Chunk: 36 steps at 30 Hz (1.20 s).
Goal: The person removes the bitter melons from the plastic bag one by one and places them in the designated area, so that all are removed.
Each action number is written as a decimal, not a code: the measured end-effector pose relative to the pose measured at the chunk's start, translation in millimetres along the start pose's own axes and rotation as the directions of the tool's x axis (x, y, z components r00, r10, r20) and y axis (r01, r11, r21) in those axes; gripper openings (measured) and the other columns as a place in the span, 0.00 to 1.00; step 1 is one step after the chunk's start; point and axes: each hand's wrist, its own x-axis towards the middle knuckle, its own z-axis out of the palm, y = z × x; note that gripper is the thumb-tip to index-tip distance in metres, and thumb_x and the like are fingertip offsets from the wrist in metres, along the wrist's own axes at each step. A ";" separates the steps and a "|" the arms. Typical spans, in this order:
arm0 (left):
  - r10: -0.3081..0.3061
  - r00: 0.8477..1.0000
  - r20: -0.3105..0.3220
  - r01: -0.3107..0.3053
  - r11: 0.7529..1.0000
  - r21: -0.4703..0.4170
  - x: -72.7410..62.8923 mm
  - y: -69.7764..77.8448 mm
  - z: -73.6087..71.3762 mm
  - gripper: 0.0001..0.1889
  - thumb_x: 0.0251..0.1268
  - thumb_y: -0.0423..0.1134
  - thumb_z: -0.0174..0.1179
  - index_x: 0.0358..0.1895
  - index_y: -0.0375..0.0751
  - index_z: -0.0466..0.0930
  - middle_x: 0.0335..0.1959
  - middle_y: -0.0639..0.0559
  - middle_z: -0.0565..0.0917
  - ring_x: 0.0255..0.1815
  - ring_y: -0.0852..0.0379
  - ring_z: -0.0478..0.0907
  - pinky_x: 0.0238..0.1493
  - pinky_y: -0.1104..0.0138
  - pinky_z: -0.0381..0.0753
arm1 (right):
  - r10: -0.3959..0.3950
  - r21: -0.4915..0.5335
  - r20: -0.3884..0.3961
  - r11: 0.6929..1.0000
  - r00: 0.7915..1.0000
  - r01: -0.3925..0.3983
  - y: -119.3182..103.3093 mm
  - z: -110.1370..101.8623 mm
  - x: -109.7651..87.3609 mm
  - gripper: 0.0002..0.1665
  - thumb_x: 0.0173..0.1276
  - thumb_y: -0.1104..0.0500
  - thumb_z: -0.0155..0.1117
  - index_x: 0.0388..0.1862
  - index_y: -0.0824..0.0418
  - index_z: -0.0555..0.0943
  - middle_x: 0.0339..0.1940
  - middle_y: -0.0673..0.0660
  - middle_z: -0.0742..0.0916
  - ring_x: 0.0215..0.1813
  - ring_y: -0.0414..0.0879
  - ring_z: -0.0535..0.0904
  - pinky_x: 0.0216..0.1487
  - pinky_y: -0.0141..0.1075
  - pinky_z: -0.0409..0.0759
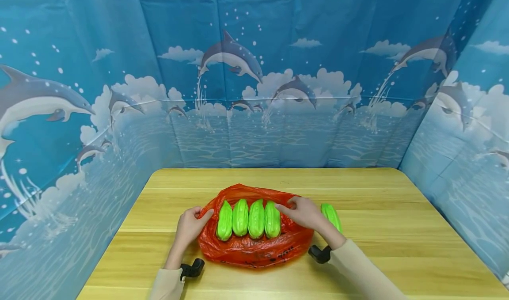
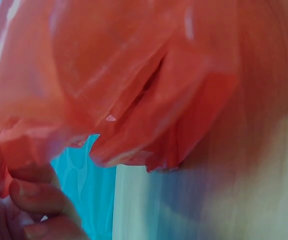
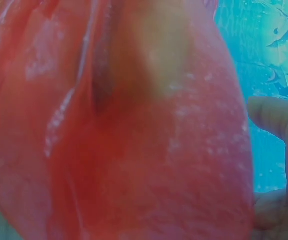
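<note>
A red plastic bag (image 1: pixel 254 251) lies spread on the table with its mouth open. Several bright green ridged vegetables, which look like bitter melons (image 1: pixel 240 218), lie side by side in it. At the bag's left edge, my left hand (image 1: pixel 191 224) pinches the thin plastic; its curled fingers (image 2: pixel 43 197) show in the left wrist view. Over the right edge is my right hand (image 1: pixel 304 212), thumb and fingers spread apart, the thumb near the rightmost bitter melon (image 1: pixel 272 220). Another bitter melon (image 1: pixel 331 217) lies outside the bag, partly behind the right forearm.
The wooden table (image 1: pixel 377 229) stretches out on both sides of the bag. Behind it and at both sides hangs a blue curtain (image 1: pixel 254 132) printed with dolphins. Each wrist carries a black camera mount (image 1: pixel 192 268).
</note>
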 end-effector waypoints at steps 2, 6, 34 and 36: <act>0.001 1.000 0.000 -0.001 1.000 0.000 0.2 -0.4 0.1 0.21 0.61 0.48 0.64 0.17 0.43 0.67 0.10 0.57 0.60 0.12 0.59 0.60 0.20 0.69 0.60 | 0.011 0.003 0.009 1.000 1.000 -0.011 0.4 2.7 1.4 0.43 0.62 0.30 0.55 0.53 0.67 0.77 0.38 0.55 0.84 0.36 0.46 0.79 0.39 0.44 0.76; 0.002 1.000 0.002 -0.002 1.000 0.000 0.1 -0.7 0.1 0.22 0.61 0.49 0.64 0.17 0.43 0.67 0.09 0.57 0.61 0.12 0.59 0.61 0.20 0.70 0.60 | 0.021 0.010 0.030 1.000 0.999 -0.021 0.5 7.1 3.4 0.43 0.62 0.31 0.57 0.54 0.68 0.76 0.37 0.56 0.84 0.34 0.45 0.79 0.38 0.44 0.76; -0.006 1.000 0.003 0.006 1.000 -0.017 -1.0 -0.1 -0.4 0.22 0.61 0.49 0.64 0.17 0.43 0.68 0.10 0.57 0.64 0.12 0.59 0.63 0.19 0.70 0.61 | 0.007 -0.004 0.071 1.000 0.997 -0.007 0.0 28.2 7.5 0.50 0.59 0.31 0.61 0.60 0.74 0.70 0.55 0.68 0.78 0.55 0.61 0.75 0.50 0.52 0.73; -0.002 1.000 0.001 0.002 1.000 -0.016 -0.9 0.0 -0.4 0.21 0.61 0.49 0.65 0.17 0.43 0.68 0.09 0.57 0.64 0.12 0.59 0.63 0.19 0.70 0.61 | 0.008 -0.001 0.071 1.000 0.997 -0.008 -0.2 29.4 7.5 0.51 0.59 0.32 0.61 0.61 0.74 0.70 0.56 0.69 0.77 0.55 0.62 0.74 0.51 0.53 0.73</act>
